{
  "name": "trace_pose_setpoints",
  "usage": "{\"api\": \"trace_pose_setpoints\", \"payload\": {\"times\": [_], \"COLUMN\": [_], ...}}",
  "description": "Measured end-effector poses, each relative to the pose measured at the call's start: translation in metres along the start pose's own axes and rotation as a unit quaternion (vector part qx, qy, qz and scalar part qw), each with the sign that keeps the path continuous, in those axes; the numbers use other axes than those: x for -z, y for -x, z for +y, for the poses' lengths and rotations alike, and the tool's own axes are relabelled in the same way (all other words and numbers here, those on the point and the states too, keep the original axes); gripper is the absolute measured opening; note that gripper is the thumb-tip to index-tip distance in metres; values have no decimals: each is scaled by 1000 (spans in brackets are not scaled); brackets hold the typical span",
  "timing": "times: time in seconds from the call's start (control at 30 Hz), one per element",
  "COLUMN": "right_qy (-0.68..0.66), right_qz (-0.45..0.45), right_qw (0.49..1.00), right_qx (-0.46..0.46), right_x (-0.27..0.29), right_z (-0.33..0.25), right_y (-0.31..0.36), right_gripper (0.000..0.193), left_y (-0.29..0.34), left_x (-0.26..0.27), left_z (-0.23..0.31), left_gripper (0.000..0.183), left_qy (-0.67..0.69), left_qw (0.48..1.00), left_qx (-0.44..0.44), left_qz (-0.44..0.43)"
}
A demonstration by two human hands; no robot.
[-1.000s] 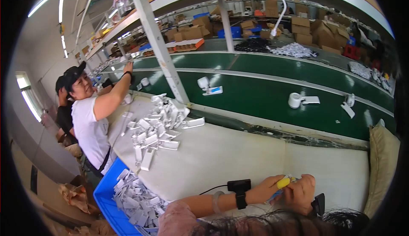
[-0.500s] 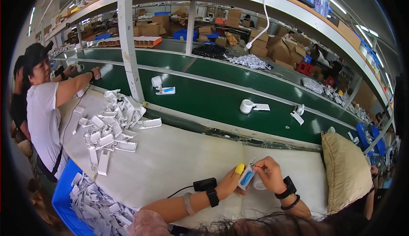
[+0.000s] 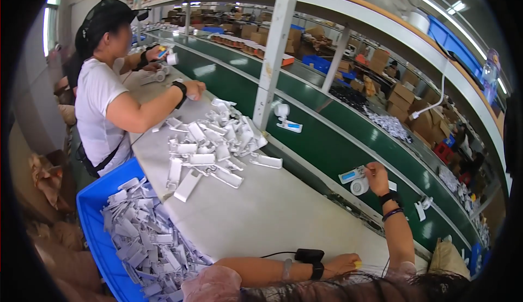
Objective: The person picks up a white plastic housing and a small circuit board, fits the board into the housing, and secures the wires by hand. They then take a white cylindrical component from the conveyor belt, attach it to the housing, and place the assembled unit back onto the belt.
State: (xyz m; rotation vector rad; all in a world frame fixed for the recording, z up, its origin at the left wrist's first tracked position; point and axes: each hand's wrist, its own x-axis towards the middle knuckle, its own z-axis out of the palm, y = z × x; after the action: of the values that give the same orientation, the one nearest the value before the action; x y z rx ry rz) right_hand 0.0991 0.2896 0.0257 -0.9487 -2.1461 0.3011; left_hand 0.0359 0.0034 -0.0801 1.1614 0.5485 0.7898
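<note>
Over the green conveyor belt (image 3: 321,154), my right hand (image 3: 376,178) pinches a white plastic fitting (image 3: 351,175) with a blue strip. Its round white head (image 3: 359,186) hangs just below. Whether it touches the belt I cannot tell. Past my fingers the flat end of another white piece (image 3: 392,185) shows on the belt. My left hand (image 3: 340,265), with a yellow cover on one fingertip, lies low at the near edge of the pale table (image 3: 272,215). Strands of hair cover its fingers, so their grip is unclear.
White plastic housings (image 3: 212,141) are heaped on the table, more fill a blue bin (image 3: 90,204) at left. A co-worker (image 3: 103,100) handles similar parts there. A metal post (image 3: 275,57) rises beside the belt. Another fitting (image 3: 289,125) lies beyond it; a beige cushion (image 3: 449,258) sits at right.
My right hand has carried the fitting away from my left hand, forward over the belt. My left hand has let go of it. The view has swung left.
</note>
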Motion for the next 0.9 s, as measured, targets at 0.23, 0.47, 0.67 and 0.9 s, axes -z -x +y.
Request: {"api": "trace_pose_setpoints", "payload": {"times": [0.23, 0.47, 0.67, 0.9], "right_qy": [372, 202, 105, -346], "right_qz": [-20, -158, -122, -106], "right_qw": [927, 960, 980, 900], "right_qx": [-41, -117, -115, -241], "right_x": [12, 12, 45, 87], "right_z": [73, 88, 22, -77], "right_y": [-16, -9, 21, 94], "right_gripper": [63, 75, 66, 54], "left_y": [18, 30, 28, 16], "left_x": [-15, -14, -10, -9], "left_z": [49, 61, 68, 28], "left_gripper": [22, 24, 23, 45], "left_qy": [-122, -127, -106, -152], "left_qw": [990, 992, 992, 938], "left_qx": [63, 23, 73, -221], "left_qz": [21, 9, -15, 220]}}
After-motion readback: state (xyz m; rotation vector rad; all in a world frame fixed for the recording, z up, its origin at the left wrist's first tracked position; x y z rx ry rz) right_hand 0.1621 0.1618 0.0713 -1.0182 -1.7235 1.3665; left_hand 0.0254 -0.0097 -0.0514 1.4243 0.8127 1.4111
